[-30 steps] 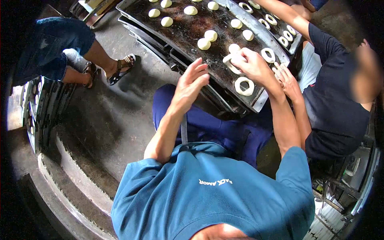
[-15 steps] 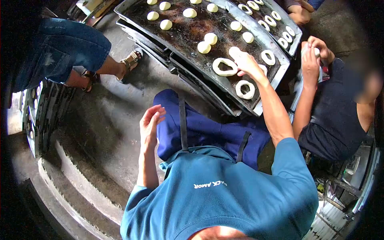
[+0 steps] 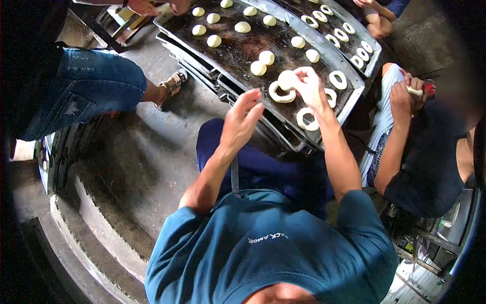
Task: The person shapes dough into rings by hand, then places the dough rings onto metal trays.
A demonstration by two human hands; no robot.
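Note:
My right hand (image 3: 311, 91) holds a round pale dough ball (image 3: 288, 80) between thumb and fingers, just above the baking tray (image 3: 230, 54). Under that ball, partly covered by it, lies a dough ring (image 3: 282, 97). Two more rings, one nearer me (image 3: 307, 119) and one at the right (image 3: 338, 79), rest close by, and another is partly hidden behind my right hand. My left hand (image 3: 241, 123) hangs in the air before the tray's near edge, fingers apart and nothing in it. A touching pair of dough balls (image 3: 258, 68) sits left of the held one.
Several dough balls (image 3: 242, 27) are spread over the far part of the tray. A second tray (image 3: 375, 60) with several rings adjoins it. At the right a co-worker's hands (image 3: 407, 96) hold dough. Another person's leg (image 3: 109, 83) stands at the left, beside concrete steps (image 3: 96, 213).
My right hand has lifted the dough ball off the tray and brought it left toward me. My left hand has risen and moved right, toward the tray. A person's hands have appeared at the tray's far-left corner.

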